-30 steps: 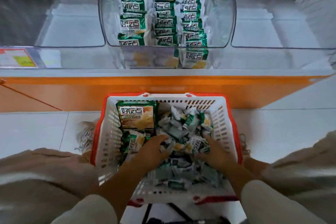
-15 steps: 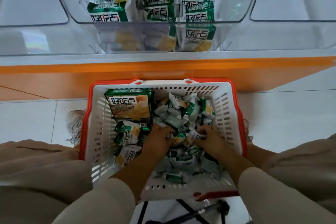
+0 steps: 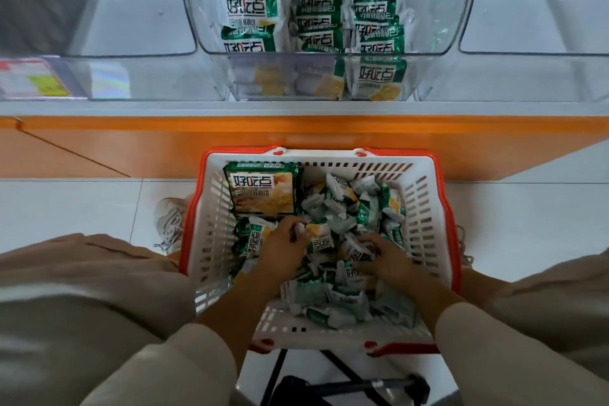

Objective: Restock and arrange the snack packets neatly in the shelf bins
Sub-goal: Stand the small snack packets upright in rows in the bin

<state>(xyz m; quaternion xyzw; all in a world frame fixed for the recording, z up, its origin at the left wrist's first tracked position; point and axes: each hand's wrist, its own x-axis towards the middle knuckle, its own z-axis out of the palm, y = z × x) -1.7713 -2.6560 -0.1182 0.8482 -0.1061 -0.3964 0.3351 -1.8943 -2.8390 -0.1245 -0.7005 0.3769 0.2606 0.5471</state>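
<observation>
A white basket with an orange rim (image 3: 425, 208) sits on the floor between my knees, filled with several small green-and-white snack packets (image 3: 356, 208) and one large bag of the same brand (image 3: 262, 189) at its far left. My left hand (image 3: 283, 249) is down in the pile, fingers curled around a small packet (image 3: 318, 236). My right hand (image 3: 384, 257) lies among the packets with its fingers curled on another one (image 3: 354, 250). Above, the clear middle shelf bin (image 3: 461, 10) holds three neat rows of packets (image 3: 316, 3).
Clear bins stand to the left (image 3: 138, 23) and right (image 3: 534, 23) of the middle one. An orange shelf base (image 3: 164, 142) runs below them. A price label (image 3: 33, 81) sits at the left. A black basket handle (image 3: 362, 384) lies near me on the white tiled floor.
My view has tipped and shifted, so the bin and basket sit differently in frame. Both hands have stayed in the basket, closing on packets in the pile.
</observation>
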